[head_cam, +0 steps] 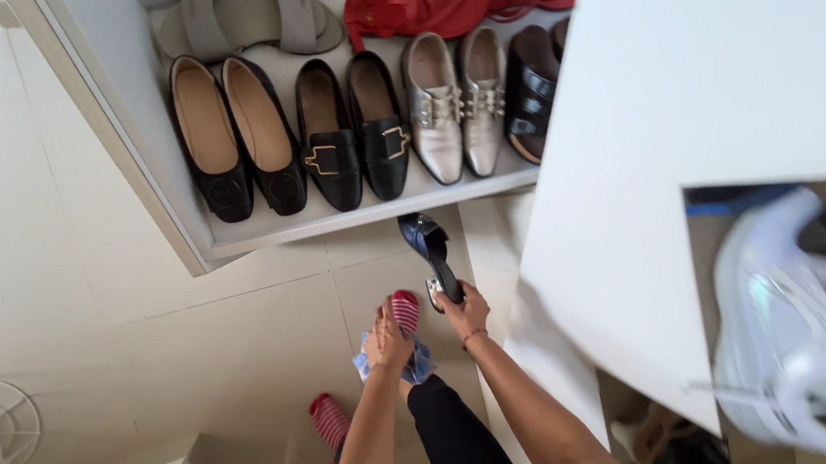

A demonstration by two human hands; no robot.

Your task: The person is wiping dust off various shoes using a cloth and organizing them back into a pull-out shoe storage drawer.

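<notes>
Looking down from the head camera, I see my right hand (465, 311) stretched out low in front of me, fingers closed around the heel end of a dark blue heeled shoe (431, 250) whose toe points up and away toward the shelf. The shoe hangs just above the floor, right in front of the shelf's front edge. My left hand (388, 345) sits close beside it, curled shut on a crumpled light blue cloth (414, 367) that it presses against my raised foot in a red striped sock (405, 309). My other foot, in the same kind of sock (330, 420), rests on the floor below. Both forearms reach forward and down from the bottom of the frame.

The floor (93, 287) is pale tile. Ahead, a white tilted shoe shelf (334, 223) holds black flats (233, 133), black buckled loafers (351, 134), silver loafers (457, 101), dark sandals (532, 90), grey sandals (249, 24) and red sandals (434, 4). A white cabinet door (677, 93) stands open on my right, with a blurred white sneaker (784, 330) behind it.
</notes>
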